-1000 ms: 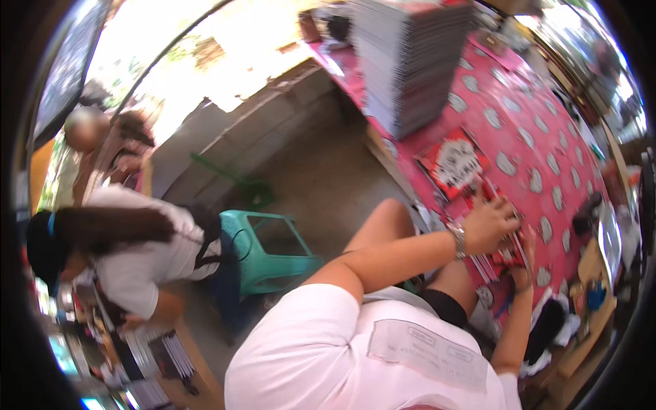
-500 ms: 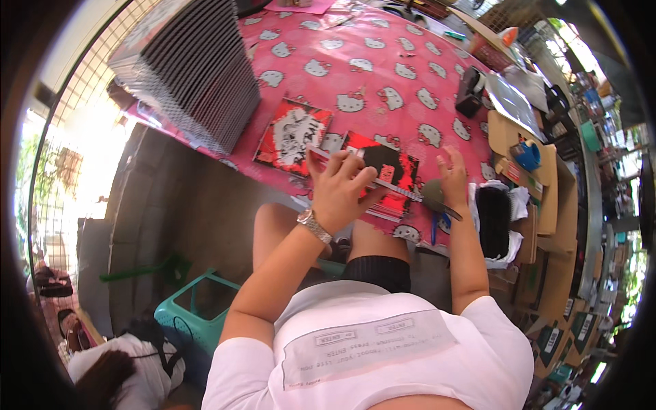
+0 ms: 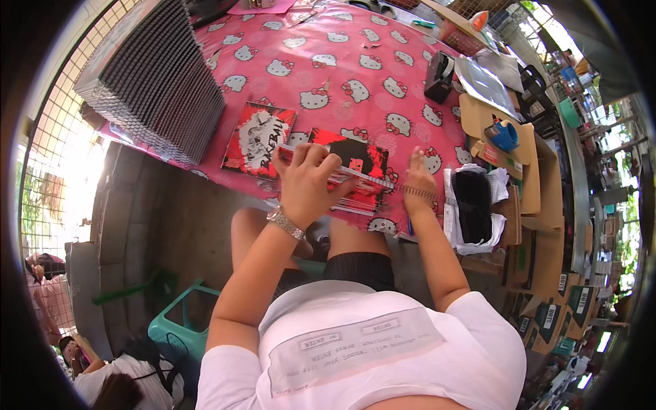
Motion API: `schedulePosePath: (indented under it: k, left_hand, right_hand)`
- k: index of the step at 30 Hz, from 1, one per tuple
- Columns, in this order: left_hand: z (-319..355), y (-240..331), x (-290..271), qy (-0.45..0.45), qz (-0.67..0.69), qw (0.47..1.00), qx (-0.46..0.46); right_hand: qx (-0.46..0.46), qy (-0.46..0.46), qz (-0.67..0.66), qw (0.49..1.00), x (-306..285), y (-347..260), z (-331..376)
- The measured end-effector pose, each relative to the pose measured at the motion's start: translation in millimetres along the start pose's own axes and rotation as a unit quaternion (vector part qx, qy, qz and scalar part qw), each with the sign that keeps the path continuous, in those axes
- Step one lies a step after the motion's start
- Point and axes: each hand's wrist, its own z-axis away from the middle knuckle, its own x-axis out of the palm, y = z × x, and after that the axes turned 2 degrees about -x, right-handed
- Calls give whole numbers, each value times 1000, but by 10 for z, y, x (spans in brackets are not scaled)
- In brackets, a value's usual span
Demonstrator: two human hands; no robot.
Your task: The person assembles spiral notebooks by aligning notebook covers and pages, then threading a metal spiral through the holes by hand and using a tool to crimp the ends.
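The left hand (image 3: 304,181) presses down on a red and black notebook (image 3: 355,167) that lies at the near edge of the table (image 3: 355,61). Its fingers are bent and pinch the long wire coil (image 3: 383,183) that runs along the near edge of the book. The right hand (image 3: 418,174) is closed on the other end of the coil, where the coil sticks out past the book, and the fingers pinch it from above.

The notebook looks thin and light, with a flat, smooth cover that could slide on the pink cloth, so a flat palm on top looks like the best way to keep it in place. The coil looks thin and springy. It would likely bend if squeezed hard, so a soft pinch near each end seems right.

Just left of the book lies another red notebook (image 3: 260,140). Farther left stands a tall stack of dark notebooks (image 3: 154,82). To the right of the right hand sits a black bundle on white paper (image 3: 473,205). A black tape holder (image 3: 439,76) stands farther back on the table.
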Motion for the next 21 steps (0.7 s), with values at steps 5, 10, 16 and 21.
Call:
schedulePosePath:
  k: [5,10,16,21]
  left_hand:
    - [47,-102,-27,-3,0,1000,-3]
    - [10,-139,-22,5,6,1000,25]
    - [1,-174,-4,-30,36,999,-15]
    - [4,-213,28,23,42,998,28]
  right_hand:
    - [73,-245,-229,939,-481,-211,-244]
    - [-146,-314,-398,850,-443,285,-274]
    - [-198,-317,-217,902,-550,163,-388]
    - [-65,-176,-238,953,-864,26,-513]
